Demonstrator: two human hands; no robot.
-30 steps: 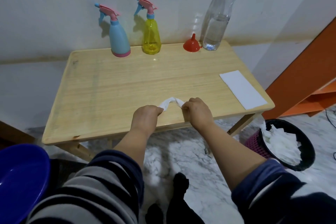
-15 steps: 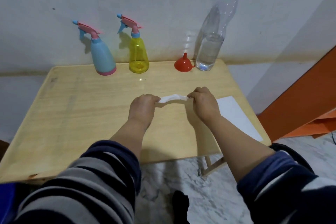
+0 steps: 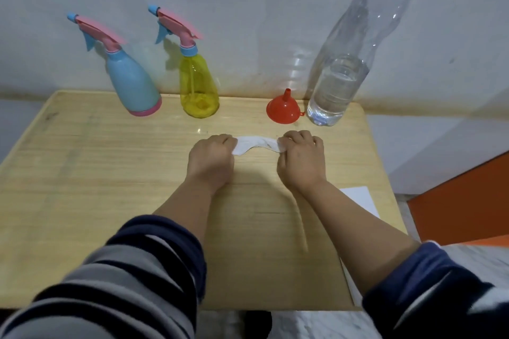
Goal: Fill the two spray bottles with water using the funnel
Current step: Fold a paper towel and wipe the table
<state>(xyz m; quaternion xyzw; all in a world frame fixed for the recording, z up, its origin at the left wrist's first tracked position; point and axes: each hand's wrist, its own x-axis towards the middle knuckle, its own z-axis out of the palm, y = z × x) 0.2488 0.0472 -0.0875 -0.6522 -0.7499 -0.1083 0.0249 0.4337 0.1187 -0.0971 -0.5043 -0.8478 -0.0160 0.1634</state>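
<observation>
Spray bottles, blue (image 3: pixel 132 85) and yellow (image 3: pixel 199 85), stand left of the funnel (image 3: pixel 283 109); nearer, left hand (image 3: pixel 212 158) and right hand (image 3: pixel 301 161) each grip one end of a white tissue (image 3: pixel 254 143).

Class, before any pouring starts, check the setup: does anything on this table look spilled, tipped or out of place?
Nothing looks spilled or tipped. The blue bottle, yellow bottle and water bottle stand upright. The funnel sits wide end down. The one oddity: both hands grip a twisted white tissue.
</observation>
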